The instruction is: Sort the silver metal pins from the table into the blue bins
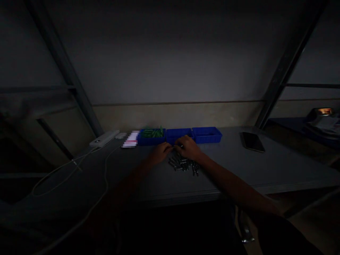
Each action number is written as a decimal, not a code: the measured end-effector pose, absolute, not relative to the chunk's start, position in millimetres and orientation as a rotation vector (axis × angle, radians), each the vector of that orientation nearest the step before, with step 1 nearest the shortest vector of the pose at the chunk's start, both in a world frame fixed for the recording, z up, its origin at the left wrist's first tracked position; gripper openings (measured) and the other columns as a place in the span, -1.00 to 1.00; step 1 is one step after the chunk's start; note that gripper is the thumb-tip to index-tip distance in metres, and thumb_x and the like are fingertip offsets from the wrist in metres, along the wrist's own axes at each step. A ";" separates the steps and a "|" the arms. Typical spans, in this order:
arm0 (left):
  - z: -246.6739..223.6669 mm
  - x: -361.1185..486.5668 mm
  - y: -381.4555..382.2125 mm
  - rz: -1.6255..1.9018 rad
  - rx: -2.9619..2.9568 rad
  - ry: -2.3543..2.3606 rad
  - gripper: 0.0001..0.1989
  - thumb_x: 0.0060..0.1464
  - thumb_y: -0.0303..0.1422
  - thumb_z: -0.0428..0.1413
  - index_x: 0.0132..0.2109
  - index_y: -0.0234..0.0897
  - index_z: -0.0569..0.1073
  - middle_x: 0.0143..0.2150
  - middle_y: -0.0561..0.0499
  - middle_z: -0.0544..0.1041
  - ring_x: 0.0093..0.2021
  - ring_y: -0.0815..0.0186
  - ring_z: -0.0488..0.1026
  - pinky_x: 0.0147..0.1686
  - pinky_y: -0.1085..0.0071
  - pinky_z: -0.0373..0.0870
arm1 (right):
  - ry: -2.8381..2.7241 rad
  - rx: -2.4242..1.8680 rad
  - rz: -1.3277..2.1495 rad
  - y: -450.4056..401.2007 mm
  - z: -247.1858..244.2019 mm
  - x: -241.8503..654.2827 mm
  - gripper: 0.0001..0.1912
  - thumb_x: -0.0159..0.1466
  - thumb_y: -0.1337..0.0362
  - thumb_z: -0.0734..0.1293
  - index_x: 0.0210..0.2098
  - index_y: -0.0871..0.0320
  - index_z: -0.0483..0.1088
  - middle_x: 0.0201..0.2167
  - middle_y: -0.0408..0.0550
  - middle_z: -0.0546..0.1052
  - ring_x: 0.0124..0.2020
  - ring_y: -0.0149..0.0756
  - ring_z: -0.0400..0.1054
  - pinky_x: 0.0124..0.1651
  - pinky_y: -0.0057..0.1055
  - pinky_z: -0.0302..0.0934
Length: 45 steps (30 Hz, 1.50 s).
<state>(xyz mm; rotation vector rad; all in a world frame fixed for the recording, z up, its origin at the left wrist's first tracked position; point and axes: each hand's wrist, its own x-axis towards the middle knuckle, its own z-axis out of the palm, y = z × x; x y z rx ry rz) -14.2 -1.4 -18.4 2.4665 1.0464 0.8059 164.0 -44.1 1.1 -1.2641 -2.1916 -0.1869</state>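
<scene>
My left hand [160, 153] and my right hand [187, 147] come close together over the table, just in front of the middle blue bin [179, 131]. Both have their fingers bent and pressed together, on something too small and dark to name. Below my right hand lies a loose pile of small shiny metal parts [183, 164]. Several green pieces [152, 132] fill the left blue bin [151, 141], behind my left hand. The right blue bin [207, 135] stands beside the middle one, its inside dark.
A dark phone [253, 141] lies on the grey table [228, 161] at the right. At the left are a white power strip [105, 138], a looping white cable [106, 170] and a blurred-out bright item [131, 139]. Metal posts flank the back wall.
</scene>
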 end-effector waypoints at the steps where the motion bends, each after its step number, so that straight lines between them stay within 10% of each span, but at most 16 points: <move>1: -17.1 -14.7 -2.1 0.828 2.424 1.064 -0.80 0.09 -0.33 -0.06 -0.33 -0.32 0.41 -0.34 -0.01 0.45 -0.28 0.29 0.39 -0.23 0.39 0.28 | -2.240 -1.241 -0.181 -45.8 -0.5 160.9 -0.79 0.24 0.22 0.23 -0.21 0.19 0.41 -0.30 -0.01 0.49 -0.21 -0.27 0.25 -0.09 -0.36 0.09; 11: -11.9 -13.8 -9.4 0.829 2.149 1.083 -0.58 0.11 -0.11 -0.15 -0.50 -0.32 0.35 -0.61 0.10 0.29 -0.53 0.39 0.24 -0.50 0.48 0.15 | -2.291 -1.243 -0.147 -46.2 -5.7 156.8 -0.79 0.28 0.26 0.20 -0.17 0.23 0.37 -0.23 0.02 0.48 -0.18 -0.28 0.28 -0.10 -0.39 0.11; 18: -14.2 -15.8 -4.6 1.034 2.106 0.909 -0.69 -0.02 -0.20 0.06 -0.19 -0.32 0.38 -0.37 0.00 0.46 -0.33 0.32 0.42 -0.32 0.44 0.32 | -2.171 -1.244 -0.100 -40.8 -7.0 160.7 -0.70 0.32 0.17 0.14 -0.23 0.23 0.41 -0.29 0.01 0.50 -0.23 -0.31 0.31 -0.12 -0.42 0.12; 37: -9.7 -15.7 -7.7 0.989 2.191 1.021 -0.62 0.14 -0.15 -0.19 -0.45 -0.29 0.33 -0.58 0.09 0.32 -0.52 0.39 0.29 -0.45 0.47 0.21 | -2.077 -1.103 -0.069 -45.4 -6.3 159.5 -0.82 0.26 0.24 0.23 -0.22 0.20 0.38 -0.34 -0.02 0.47 -0.29 -0.34 0.32 -0.18 -0.43 0.17; 45: -15.7 -15.4 -9.4 0.776 2.296 0.978 -0.78 0.03 -0.27 0.02 -0.21 -0.28 0.43 -0.42 0.04 0.48 -0.41 0.34 0.40 -0.41 0.48 0.27 | -2.060 -1.467 -0.165 -0.4 26.9 184.5 -0.73 0.28 0.21 0.18 -0.22 0.24 0.44 -0.24 0.06 0.46 -0.15 -0.28 0.28 -0.02 -0.38 0.12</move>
